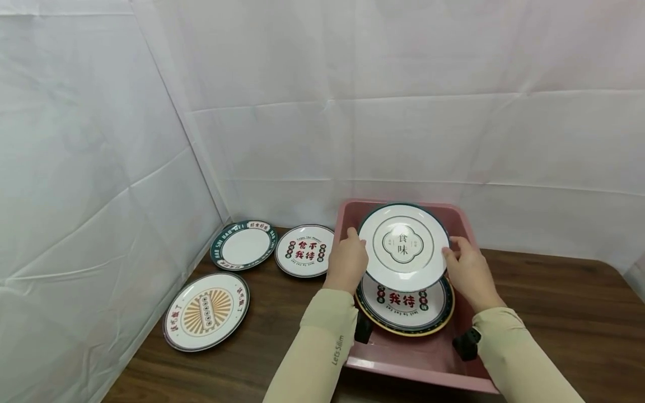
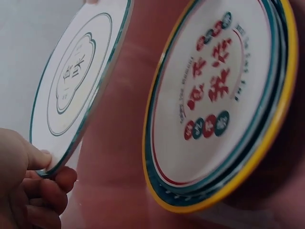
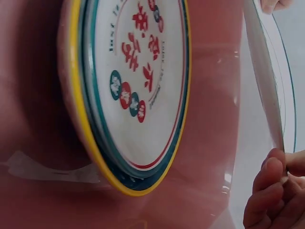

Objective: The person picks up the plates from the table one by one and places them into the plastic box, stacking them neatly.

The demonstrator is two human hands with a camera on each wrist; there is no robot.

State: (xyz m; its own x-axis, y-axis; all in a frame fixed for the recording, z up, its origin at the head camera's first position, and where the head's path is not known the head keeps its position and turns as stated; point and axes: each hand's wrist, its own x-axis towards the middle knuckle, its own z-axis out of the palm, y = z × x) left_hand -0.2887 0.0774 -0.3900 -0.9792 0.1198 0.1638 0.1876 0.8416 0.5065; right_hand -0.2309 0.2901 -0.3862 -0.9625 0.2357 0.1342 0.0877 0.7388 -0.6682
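Note:
Both hands hold a white plate with a dark green rim (image 1: 403, 271) above a pink plastic tub (image 1: 418, 358). My left hand (image 1: 347, 262) pinches its left edge, thumb on top and fingers curled beneath, as the left wrist view shows on the plate (image 2: 71, 81). The right edge is pinched by my right hand (image 1: 471, 274); in the right wrist view its fingers (image 3: 267, 191) curl under the rim. Below, inside the tub, lies a stack of plates (image 1: 403, 316); the top one has red characters, and a yellow-rimmed plate (image 2: 190, 207) sits under it.
Left of the tub on the brown wooden table (image 1: 549, 302) lie a green-rimmed plate (image 1: 245, 246), a plate with red characters (image 1: 304, 266) and a plate with an orange sunburst (image 1: 206, 312). White cloth (image 1: 428, 101) hangs behind and along the left side.

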